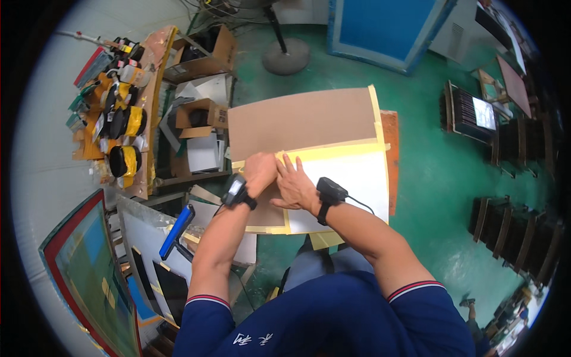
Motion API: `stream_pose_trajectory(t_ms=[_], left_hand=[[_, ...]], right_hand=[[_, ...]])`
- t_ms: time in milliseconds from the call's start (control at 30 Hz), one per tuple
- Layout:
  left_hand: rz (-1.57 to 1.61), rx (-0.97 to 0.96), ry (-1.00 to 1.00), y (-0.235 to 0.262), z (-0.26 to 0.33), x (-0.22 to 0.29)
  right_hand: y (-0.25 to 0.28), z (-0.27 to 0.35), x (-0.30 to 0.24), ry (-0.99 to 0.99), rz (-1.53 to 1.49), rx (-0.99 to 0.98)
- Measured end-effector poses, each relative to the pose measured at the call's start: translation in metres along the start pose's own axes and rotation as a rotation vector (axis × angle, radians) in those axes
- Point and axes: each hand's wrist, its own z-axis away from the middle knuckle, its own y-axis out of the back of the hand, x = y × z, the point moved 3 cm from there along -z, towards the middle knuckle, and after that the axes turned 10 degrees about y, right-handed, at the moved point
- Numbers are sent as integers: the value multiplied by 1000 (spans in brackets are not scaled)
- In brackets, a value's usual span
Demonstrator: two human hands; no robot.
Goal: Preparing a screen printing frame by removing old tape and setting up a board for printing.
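Note:
A large brown board [303,116] lies before me, with yellow tape [379,122] along parts of its edges. Another yellow tape strip [333,146] runs across its middle. On the right near part is a white panel [348,181], bordered by tape. My left hand [260,171] is curled closed at the left part of the middle strip; what its fingers hold, if anything, is hidden. Right beside it, my right hand [294,185] presses flat with fingers spread over the tape and board. Each wrist carries a small black device on a strap.
Left of the board, a shelf [156,71] bears tape rolls [126,162] and bottles. Cardboard boxes [202,113] stand beside it. A blue-handled roller tool [176,232] and framed screens [89,268] are at lower left. A round stand base [286,56] and a blue panel [386,30] stand beyond.

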Motion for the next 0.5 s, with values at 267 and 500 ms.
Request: stream_pose_trajectory(t_ms=[267, 500], left_hand=[[411, 306, -276, 6, 40, 12], [321, 298, -331, -18, 53, -2]], right_hand=[[-17, 30, 33, 67, -150, 284], [-22, 178, 134, -312, -142, 541]])
